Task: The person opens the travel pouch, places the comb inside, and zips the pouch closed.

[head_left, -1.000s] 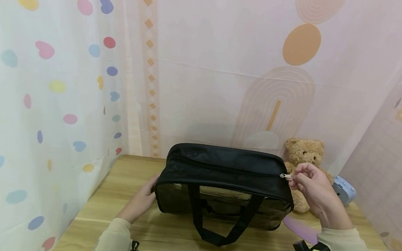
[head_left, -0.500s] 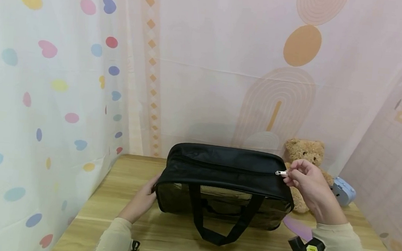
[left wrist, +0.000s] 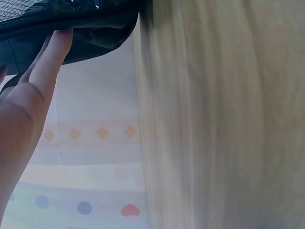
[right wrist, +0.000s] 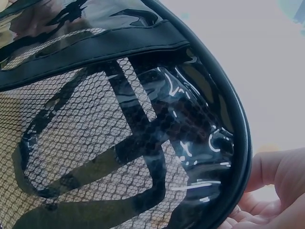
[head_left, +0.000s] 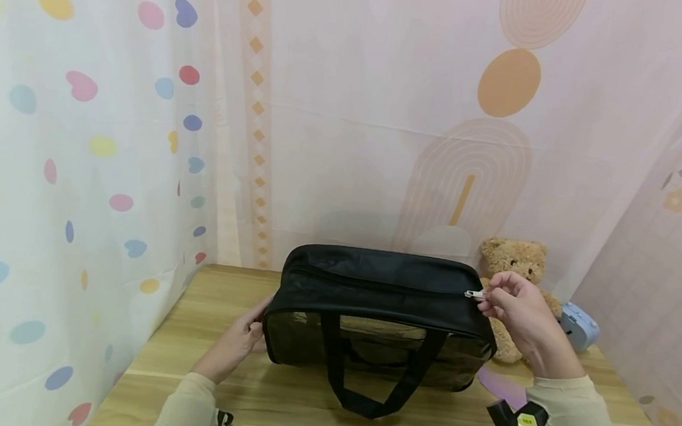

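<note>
On the wooden table (head_left: 281, 414), the black bag (head_left: 378, 302) is touched at one end by the left hand (head_left: 244, 333), fingers extended; its zipper pull (head_left: 473, 294) is pinched by the right hand (head_left: 518, 311). Judged: zipper step, steady traction needed.

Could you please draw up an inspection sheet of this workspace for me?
Surface: wooden table, light grain.
Job's things: black bag with see-through panels, resting on the table, front handle hanging forward; metal zipper pull near its right end.
Clutter: teddy bear, blue item and partly hidden purple item, all toward the right.
Hands: left hand touches the bag's left end; right hand pinches the zipper pull.
Cables: nothing seen.
Surroundings: patterned curtains behind and at both sides.
</note>
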Motion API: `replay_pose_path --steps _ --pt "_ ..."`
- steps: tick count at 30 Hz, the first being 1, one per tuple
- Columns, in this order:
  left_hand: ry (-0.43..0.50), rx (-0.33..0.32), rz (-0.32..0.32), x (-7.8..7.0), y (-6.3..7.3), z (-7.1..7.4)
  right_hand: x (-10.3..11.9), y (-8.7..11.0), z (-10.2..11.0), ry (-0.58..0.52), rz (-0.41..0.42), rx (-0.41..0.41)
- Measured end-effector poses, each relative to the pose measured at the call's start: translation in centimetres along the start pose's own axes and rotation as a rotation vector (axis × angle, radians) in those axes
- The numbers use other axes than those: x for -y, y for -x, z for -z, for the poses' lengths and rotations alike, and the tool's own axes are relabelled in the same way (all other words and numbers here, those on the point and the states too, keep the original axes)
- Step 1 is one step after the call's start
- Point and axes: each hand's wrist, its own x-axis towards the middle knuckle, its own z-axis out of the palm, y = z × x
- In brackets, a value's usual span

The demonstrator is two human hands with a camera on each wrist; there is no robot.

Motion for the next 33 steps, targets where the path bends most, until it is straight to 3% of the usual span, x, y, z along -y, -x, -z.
replay_pose_path --steps 6,10,15,21,28,33 --pt "0.045 -0.007 0.053 -0.2 -0.2 -0.3 0.5 -0.2 -0.5 0.056 0.007 -0.004" --pt "0.034 -0.077 0.049 -0.2 -0.3 -0.7 0.9 -0.3 -0.9 0.084 0.019 -0.015" --pt "0.022 -0.184 -0.002 -0.3 0.1 -1.1 1.0 -0.4 -1.1 0.092 0.025 -0.020" --pt "0.067 -0.174 -0.056 -0.4 0.3 -1.2 1.4 -0.4 -1.6 0.117 0.037 -0.020" --pt "0.097 -0.183 -0.165 -0.6 0.7 -1.0 1.7 -0.6 -2.3 0.113 0.046 -0.025" --pt "0.126 -0.179 -0.182 -0.7 0.8 -0.8 1.8 -0.6 -2.6 0.107 0.051 -0.027"
